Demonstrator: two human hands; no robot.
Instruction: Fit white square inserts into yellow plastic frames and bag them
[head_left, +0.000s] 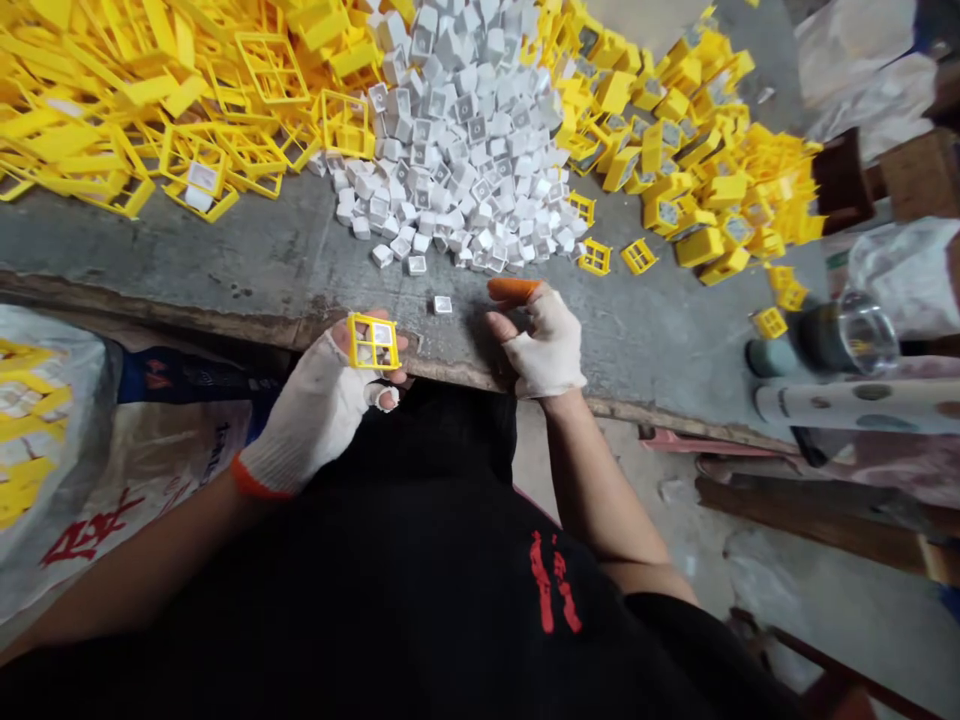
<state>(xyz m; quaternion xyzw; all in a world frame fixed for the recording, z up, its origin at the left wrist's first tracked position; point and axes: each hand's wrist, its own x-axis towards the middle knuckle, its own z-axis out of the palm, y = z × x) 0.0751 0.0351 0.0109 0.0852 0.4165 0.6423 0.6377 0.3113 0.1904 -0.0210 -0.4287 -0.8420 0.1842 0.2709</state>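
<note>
My left hand (330, 395), in a white fingerless glove with an orange cuff, holds a yellow four-pane frame (362, 362) at the table's front edge. One white square cap (382, 335) sits in the frame's upper right opening; fingers show through the others. My right hand (544, 340), gloved in white with an orange cover on one finger, is above the tabletop. Its thumb and forefinger are apart, with nothing visible between them. A single white cap (442, 305) lies on the table between both hands, touched by neither.
A heap of white caps (465, 150) covers the table's middle. Large yellow frames (150, 90) are piled left, small yellow pieces (697, 170) right. A clear cup (866, 335) and a patterned white cylinder (862, 403) are at the right. A sack of yellow pieces (75, 440) stands lower left.
</note>
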